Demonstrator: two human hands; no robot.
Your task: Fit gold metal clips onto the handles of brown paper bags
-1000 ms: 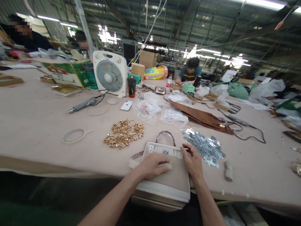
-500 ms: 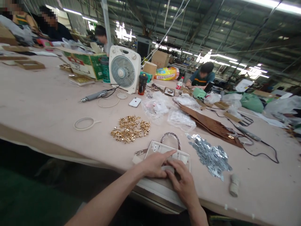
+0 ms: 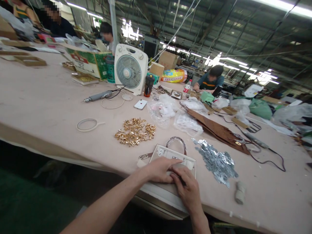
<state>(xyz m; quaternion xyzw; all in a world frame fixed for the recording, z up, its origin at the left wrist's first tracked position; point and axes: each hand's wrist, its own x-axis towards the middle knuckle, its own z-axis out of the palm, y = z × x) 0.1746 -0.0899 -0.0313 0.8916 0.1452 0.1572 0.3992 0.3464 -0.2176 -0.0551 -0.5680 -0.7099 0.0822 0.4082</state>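
Observation:
A small cream handbag (image 3: 192, 164) lies at the table's near edge, its handle (image 3: 184, 144) in clear wrap arching up at the far side. From its left side sticks a brown strap (image 3: 145, 156) with a metal fitting. My left hand (image 3: 157, 169) lies over the bag, index finger stretched across it and thumb toward the right hand. My right hand (image 3: 187, 182) is closed at the bag's near part, its fingertips meeting the left hand. What lies under the fingers is mostly hidden. Gold-coloured metal fittings (image 3: 133, 133) and thin silver metal plates (image 3: 216, 162) are heaped beyond.
A grey roll (image 3: 240, 192) stands at the right, a ring of tape (image 3: 86, 125) at the left. Farther back are a phone (image 3: 140, 104), an electric screwdriver (image 3: 98, 96), a fan (image 3: 131, 70), plastic bags (image 3: 162, 110) and brown leather pieces (image 3: 214, 130). Co-workers sit beyond.
Both hands stay on the handbag, drawn slightly closer together. The greyish piece seen between them earlier is now mostly covered. The view has shifted a little.

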